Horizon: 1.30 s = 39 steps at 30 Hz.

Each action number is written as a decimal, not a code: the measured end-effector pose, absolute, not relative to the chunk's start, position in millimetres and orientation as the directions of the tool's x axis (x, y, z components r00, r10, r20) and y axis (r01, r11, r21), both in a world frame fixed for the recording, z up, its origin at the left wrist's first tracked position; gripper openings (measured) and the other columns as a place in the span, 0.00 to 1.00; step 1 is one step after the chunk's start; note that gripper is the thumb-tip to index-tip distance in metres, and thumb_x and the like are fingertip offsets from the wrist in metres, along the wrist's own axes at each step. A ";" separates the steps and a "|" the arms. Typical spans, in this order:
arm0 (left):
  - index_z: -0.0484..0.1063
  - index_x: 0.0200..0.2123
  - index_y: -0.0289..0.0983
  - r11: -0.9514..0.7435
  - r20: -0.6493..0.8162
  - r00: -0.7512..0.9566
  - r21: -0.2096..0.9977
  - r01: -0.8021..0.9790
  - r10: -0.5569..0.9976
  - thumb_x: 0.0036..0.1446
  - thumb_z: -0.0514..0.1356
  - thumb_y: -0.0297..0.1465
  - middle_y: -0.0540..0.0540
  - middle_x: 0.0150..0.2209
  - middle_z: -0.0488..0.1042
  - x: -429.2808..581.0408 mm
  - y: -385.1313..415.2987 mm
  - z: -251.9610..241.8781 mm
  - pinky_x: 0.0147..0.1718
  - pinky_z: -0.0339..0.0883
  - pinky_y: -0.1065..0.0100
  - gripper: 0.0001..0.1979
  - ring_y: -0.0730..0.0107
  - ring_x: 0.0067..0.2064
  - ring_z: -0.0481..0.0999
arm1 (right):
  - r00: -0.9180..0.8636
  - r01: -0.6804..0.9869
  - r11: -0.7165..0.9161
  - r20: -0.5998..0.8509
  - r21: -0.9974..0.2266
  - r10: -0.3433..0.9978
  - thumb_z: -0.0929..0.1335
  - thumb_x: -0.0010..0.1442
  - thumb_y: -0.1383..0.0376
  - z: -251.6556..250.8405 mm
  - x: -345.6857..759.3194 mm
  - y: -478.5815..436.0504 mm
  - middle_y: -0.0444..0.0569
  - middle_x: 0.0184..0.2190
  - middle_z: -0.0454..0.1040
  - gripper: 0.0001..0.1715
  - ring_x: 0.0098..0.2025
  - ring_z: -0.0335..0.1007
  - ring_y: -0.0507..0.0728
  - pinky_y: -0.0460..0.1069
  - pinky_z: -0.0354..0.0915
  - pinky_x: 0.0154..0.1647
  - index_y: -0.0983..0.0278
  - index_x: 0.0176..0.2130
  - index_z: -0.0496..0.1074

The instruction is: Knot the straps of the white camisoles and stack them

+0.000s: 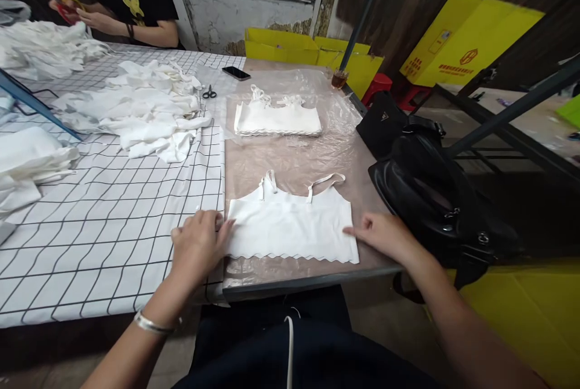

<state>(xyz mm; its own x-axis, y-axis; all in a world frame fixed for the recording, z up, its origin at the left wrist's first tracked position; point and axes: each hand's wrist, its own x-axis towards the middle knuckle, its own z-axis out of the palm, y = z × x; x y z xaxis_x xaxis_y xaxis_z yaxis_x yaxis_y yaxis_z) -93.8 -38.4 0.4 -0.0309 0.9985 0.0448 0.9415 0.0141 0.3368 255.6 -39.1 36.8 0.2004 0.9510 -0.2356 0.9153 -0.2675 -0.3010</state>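
Observation:
A white cropped camisole top (290, 226) lies flat in front of me, its two thin straps pointing away and its scalloped hem towards me. My left hand (199, 243) is at its left side edge, fingers curled and thumb on the cloth. At the opposite side edge, my right hand (385, 235) is closed, with one digit reaching onto the fabric. The undersides of both hands are hidden. Farther back, a neat stack of similar white tops (278, 118) rests on clear plastic sheeting (335, 99).
Heaped white garments (158, 105) cover the checked cloth (136, 214) at left, near small black scissors (209, 92) and a phone (236, 73). A black bag (435, 196) sits by the table's right edge, below a glass of brown drink (339, 78). Across the table, a person (131, 2) holds red-handled scissors.

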 end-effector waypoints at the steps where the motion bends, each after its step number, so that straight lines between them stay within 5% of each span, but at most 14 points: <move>1: 0.70 0.38 0.36 0.054 0.001 -0.057 0.313 0.948 0.998 0.61 0.54 0.43 0.39 0.40 0.73 -103.4 -43.6 0.1 0.43 0.59 0.52 0.15 0.50 0.44 0.71 | 0.195 0.916 -0.275 -0.274 -0.293 0.942 0.72 0.45 0.47 32.8 256.3 -52.5 0.43 0.16 0.67 0.24 0.21 0.61 0.53 0.47 0.50 0.22 0.61 0.19 0.62; 8: 0.65 0.27 0.38 0.006 -0.074 0.030 0.449 0.893 0.997 0.59 0.56 0.38 0.44 0.34 0.72 -82.5 -44.1 -1.8 0.41 0.58 0.59 0.11 0.57 0.41 0.71 | 0.203 0.820 -0.228 -0.105 -0.524 0.973 0.64 0.50 0.59 8.2 253.2 -80.2 0.44 0.22 0.71 0.09 0.25 0.66 0.54 0.47 0.57 0.28 0.61 0.25 0.66; 13: 0.66 0.40 0.39 0.047 -0.055 -0.014 0.664 0.747 0.998 0.64 0.49 0.40 0.44 0.39 0.74 -75.6 -43.7 -0.6 0.38 0.60 0.63 0.12 0.60 0.41 0.72 | 0.262 0.837 -0.266 -0.076 -0.479 0.962 0.69 0.46 0.58 11.1 243.9 -79.7 0.41 0.18 0.67 0.10 0.23 0.63 0.54 0.47 0.56 0.26 0.60 0.25 0.65; 17: 0.69 0.45 0.43 0.152 -0.202 -0.023 0.651 0.744 0.979 0.64 0.49 0.36 0.48 0.39 0.75 -73.7 -42.7 5.8 0.43 0.56 0.60 0.12 0.60 0.43 0.73 | 0.223 0.840 -0.201 -0.019 -0.504 0.975 0.65 0.47 0.63 11.8 245.4 -76.7 0.43 0.18 0.67 0.09 0.24 0.63 0.54 0.47 0.55 0.26 0.61 0.18 0.62; 23: 0.73 0.33 0.40 0.132 -0.221 0.025 0.662 0.738 0.975 0.50 0.63 0.28 0.52 0.28 0.72 -63.6 -42.1 7.7 0.47 0.55 0.58 0.05 0.64 0.38 0.73 | 0.331 0.343 -0.356 -0.242 -0.869 0.912 0.68 0.45 0.59 1.3 259.6 -70.2 0.37 0.16 0.63 0.14 0.18 0.62 0.50 0.42 0.54 0.17 0.60 0.25 0.57; 25: 0.71 0.29 0.38 0.162 -0.259 0.067 0.765 0.623 0.964 0.47 0.63 0.25 0.53 0.25 0.68 -64.4 -42.3 11.7 0.40 0.59 0.64 0.05 0.67 0.34 0.72 | 0.283 0.193 -0.355 -0.295 -0.915 0.913 0.72 0.43 0.60 10.2 261.7 -71.2 0.36 0.17 0.63 0.18 0.18 0.62 0.48 0.41 0.55 0.17 0.60 0.27 0.58; 27: 0.68 0.28 0.37 0.265 -0.336 0.188 0.908 0.325 0.923 0.47 0.64 0.25 0.53 0.24 0.67 -70.6 -36.8 24.5 0.32 0.61 0.69 0.06 0.71 0.29 0.70 | 0.247 0.005 -0.329 -0.318 -0.944 0.915 0.75 0.40 0.61 32.2 263.8 -68.4 0.36 0.19 0.65 0.22 0.18 0.61 0.47 0.41 0.57 0.18 0.61 0.29 0.61; 31: 0.68 0.35 0.37 0.434 -0.339 0.358 0.871 -0.230 0.870 0.46 0.66 0.22 0.49 0.29 0.73 -92.2 9.6 74.1 0.26 0.67 0.72 0.13 0.73 0.27 0.73 | 0.246 -0.253 -0.193 -0.256 -0.948 0.935 0.76 0.40 0.66 97.0 266.6 -29.2 0.36 0.23 0.67 0.26 0.18 0.59 0.45 0.40 0.60 0.17 0.57 0.40 0.68; 36: 0.72 0.40 0.34 0.331 -0.290 0.195 0.915 -0.229 0.937 0.53 0.61 0.15 0.47 0.30 0.73 -100.4 126.8 144.3 0.22 0.67 0.78 0.13 0.82 0.23 0.69 | 0.232 -0.274 -0.097 -0.164 -0.957 0.959 0.70 0.49 0.73 153.3 258.8 94.1 0.39 0.21 0.64 0.10 0.18 0.56 0.45 0.40 0.59 0.16 0.62 0.34 0.71; 39: 0.71 0.39 0.32 0.145 -0.142 0.028 0.967 -0.208 0.989 0.56 0.58 0.14 0.48 0.29 0.72 -91.7 203.4 183.9 0.30 0.70 0.75 0.11 0.81 0.26 0.70 | 0.290 -0.193 0.020 -0.038 -0.981 0.956 0.68 0.53 0.74 172.6 253.4 180.9 0.42 0.21 0.65 0.05 0.19 0.58 0.46 0.41 0.60 0.18 0.64 0.29 0.69</move>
